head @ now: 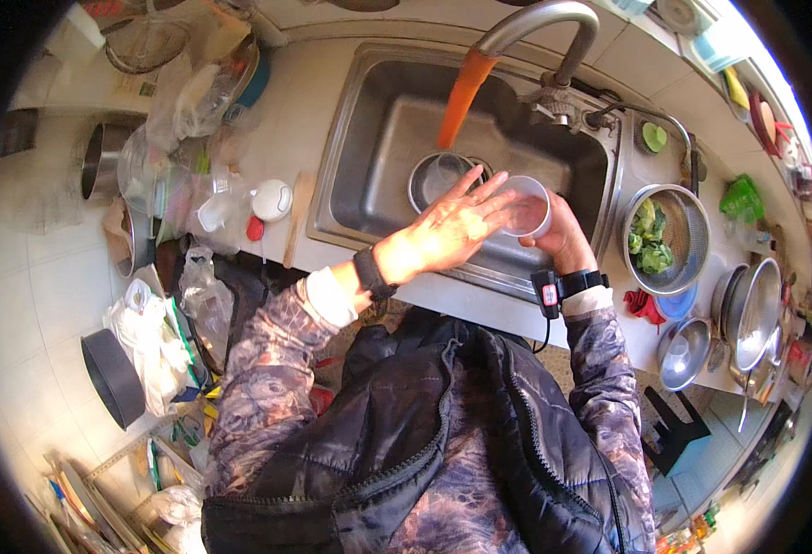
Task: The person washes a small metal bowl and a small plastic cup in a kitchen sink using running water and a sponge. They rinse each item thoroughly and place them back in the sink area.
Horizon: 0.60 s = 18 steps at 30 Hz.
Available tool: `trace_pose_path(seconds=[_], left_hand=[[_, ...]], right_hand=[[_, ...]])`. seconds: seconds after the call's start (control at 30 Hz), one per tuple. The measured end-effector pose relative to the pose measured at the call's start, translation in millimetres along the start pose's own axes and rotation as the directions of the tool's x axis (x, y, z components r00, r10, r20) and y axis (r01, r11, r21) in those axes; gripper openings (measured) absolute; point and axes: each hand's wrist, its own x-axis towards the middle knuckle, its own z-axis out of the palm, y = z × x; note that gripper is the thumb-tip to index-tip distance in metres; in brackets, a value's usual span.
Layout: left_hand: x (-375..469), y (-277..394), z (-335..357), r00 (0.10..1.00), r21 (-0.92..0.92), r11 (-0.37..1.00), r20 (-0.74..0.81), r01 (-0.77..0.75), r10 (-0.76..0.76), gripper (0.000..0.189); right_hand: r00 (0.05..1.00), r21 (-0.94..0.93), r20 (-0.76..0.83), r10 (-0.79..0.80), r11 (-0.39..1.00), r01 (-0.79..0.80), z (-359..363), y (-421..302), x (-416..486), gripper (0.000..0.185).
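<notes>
My right hand (567, 239) holds a translucent plastic cup (536, 216) over the sink, its mouth tilted toward me. Across the cup's left side reaches my left hand (451, 232), fingers apart, the tips at the mouth; whether they touch the inside cannot be made out. Below them is a stainless steel sink (395, 152). A small round metal bowl (417, 185) stands on its floor, partly hidden by my left hand, with something clear inside. Above hangs a curved metal faucet (544, 15) with an orange sleeve (463, 97) on its spout.
Right of the sink, a metal colander (690, 221) holds leafy greens (650, 239). Metal bowls (683, 353) stand near the counter's right end. On the left are a wooden stick (300, 218), a white round lid (271, 200) and plastic bags (201, 104).
</notes>
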Motion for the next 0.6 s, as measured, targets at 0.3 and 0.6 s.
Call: trace_pose_path(seconds=[0.3,0.6], left_hand=[[73.7,-20.0,6.0,0.865,-0.461,0.868,-0.345,0.182,-0.365,0.014],[227.1,-38.7,59.2,0.881,0.295,0.835,-0.057,0.465,-0.471,0.018]], right_hand=[[0.968,0.184,-0.215,-0.131,0.968,0.172,-31.3,12.7,-29.4,0.043],[0.922,0.18,-0.316,-0.222,0.941,0.288,-30.2,18.9,-72.6,0.044]])
